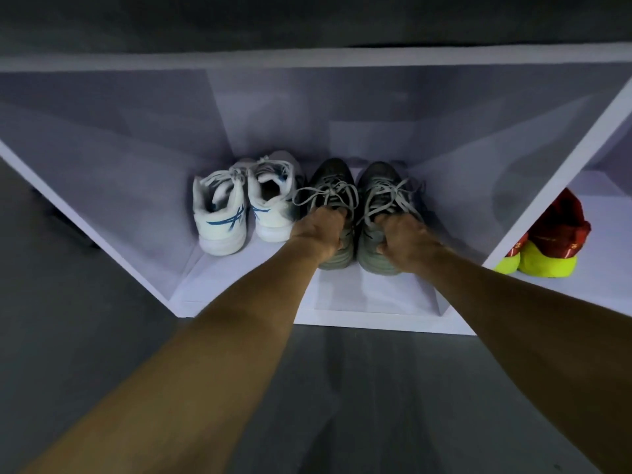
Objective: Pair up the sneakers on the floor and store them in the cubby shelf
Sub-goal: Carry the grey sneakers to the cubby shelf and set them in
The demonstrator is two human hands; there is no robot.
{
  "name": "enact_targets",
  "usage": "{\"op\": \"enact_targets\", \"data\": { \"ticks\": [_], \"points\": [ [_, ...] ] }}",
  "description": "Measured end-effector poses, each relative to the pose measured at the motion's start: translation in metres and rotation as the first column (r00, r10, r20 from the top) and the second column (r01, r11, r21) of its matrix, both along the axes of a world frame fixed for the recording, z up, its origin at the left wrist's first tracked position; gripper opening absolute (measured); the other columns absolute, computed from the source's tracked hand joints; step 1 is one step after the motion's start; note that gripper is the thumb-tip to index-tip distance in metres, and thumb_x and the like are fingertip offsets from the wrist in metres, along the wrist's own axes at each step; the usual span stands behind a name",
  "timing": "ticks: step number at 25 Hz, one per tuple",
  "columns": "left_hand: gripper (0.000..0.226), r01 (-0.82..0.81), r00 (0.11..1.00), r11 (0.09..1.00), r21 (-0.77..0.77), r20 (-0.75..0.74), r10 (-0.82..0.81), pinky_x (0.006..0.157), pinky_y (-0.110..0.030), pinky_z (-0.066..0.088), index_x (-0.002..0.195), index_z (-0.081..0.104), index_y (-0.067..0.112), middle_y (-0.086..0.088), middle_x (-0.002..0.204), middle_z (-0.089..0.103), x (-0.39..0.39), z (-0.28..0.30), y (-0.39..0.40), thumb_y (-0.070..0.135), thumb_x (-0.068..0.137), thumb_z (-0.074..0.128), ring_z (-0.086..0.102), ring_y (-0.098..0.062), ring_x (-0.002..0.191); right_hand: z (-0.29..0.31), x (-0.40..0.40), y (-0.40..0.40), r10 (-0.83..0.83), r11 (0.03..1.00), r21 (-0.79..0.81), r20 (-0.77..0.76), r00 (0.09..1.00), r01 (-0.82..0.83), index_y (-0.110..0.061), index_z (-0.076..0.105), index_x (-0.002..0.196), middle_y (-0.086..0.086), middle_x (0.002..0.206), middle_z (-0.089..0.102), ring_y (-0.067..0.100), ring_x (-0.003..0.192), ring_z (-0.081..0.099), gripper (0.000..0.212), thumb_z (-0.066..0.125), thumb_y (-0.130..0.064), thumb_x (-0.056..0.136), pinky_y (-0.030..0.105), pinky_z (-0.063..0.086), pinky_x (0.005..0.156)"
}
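Two grey sneakers stand side by side, toes inward, in the middle compartment of the white cubby shelf (359,318). My left hand (316,232) grips the heel collar of the left grey sneaker (330,179). My right hand (402,239) grips the heel of the right grey sneaker (379,181). Both soles rest on the compartment floor. A white pair with blue stripes (222,220) stands just left of them in the same compartment, heels toward me.
A red pair with yellow-green soles (550,244) sits in the compartment to the right, beyond a white divider (547,196). Dark grey floor (85,336) lies in front of the shelf. The compartment's left wall slopes away beside the white pair.
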State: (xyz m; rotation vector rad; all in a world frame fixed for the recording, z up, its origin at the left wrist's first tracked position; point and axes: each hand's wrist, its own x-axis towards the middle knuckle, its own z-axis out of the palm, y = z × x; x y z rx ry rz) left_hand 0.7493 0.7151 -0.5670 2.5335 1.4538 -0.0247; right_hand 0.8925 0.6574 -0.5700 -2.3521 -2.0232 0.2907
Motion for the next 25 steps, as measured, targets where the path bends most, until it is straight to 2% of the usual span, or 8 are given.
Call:
{"op": "enact_targets", "data": {
  "ticks": [4,9,13,19,25],
  "points": [
    [0.053,-0.020,0.999,0.997,0.068,0.026,0.019,0.095,-0.040,0.045,0.138,0.040,0.016,-0.011,0.139,0.040,-0.003,-0.008,-0.007,0.017,0.091,0.062,0.041,-0.032,0.128,-0.003,-0.001,0.000,-0.042,0.999,0.015,-0.027,0.999,0.042,-0.014,0.052,0.124,0.014,0.129,0.057,0.034,0.122,0.052,0.039,0.059,-0.016,0.087,0.041,0.047,0.101],
    [0.079,0.016,0.999,1.000,0.024,0.032,-0.016,0.099,-0.041,0.042,0.145,0.031,0.020,-0.007,0.145,0.034,-0.019,-0.004,-0.017,0.036,0.080,0.073,0.035,-0.029,0.133,-0.001,-0.003,-0.015,-0.012,1.000,0.023,-0.084,0.996,0.014,-0.014,0.036,0.138,0.011,0.145,0.037,0.033,0.136,0.031,0.064,0.066,-0.029,0.083,0.046,0.035,0.110],
    [0.095,-0.001,0.999,0.998,-0.059,-0.042,-0.001,0.097,-0.042,0.045,0.152,0.019,0.024,-0.003,0.154,0.021,-0.036,0.021,-0.050,0.035,0.077,0.076,0.035,-0.029,0.135,0.022,-0.019,-0.053,0.006,1.000,-0.003,-0.122,0.992,-0.006,-0.017,0.019,0.149,0.010,0.155,0.021,0.033,0.143,0.018,0.084,0.069,-0.027,0.082,0.046,0.029,0.113],
    [0.086,-0.033,0.982,0.957,-0.288,-0.188,-0.023,0.095,-0.044,0.045,0.149,0.027,0.024,-0.002,0.147,0.034,-0.066,0.094,-0.142,0.038,0.078,0.074,0.041,-0.027,0.128,0.098,-0.050,-0.150,-0.003,0.975,-0.220,-0.160,0.987,-0.033,-0.020,0.023,0.147,0.004,0.150,0.033,0.030,0.132,0.037,0.077,0.066,-0.027,0.083,0.044,0.042,0.096],
    [0.085,-0.057,0.967,0.906,-0.419,-0.250,-0.055,0.091,-0.045,0.045,0.146,0.034,0.023,-0.003,0.139,0.043,-0.096,0.213,-0.224,0.046,0.075,0.073,0.046,-0.030,0.124,0.219,-0.082,-0.230,-0.034,0.890,-0.453,-0.190,0.981,-0.056,-0.021,0.027,0.146,0.008,0.144,0.040,0.031,0.130,0.041,0.075,0.066,-0.037,0.084,0.047,0.042,0.098]
  ]
}}
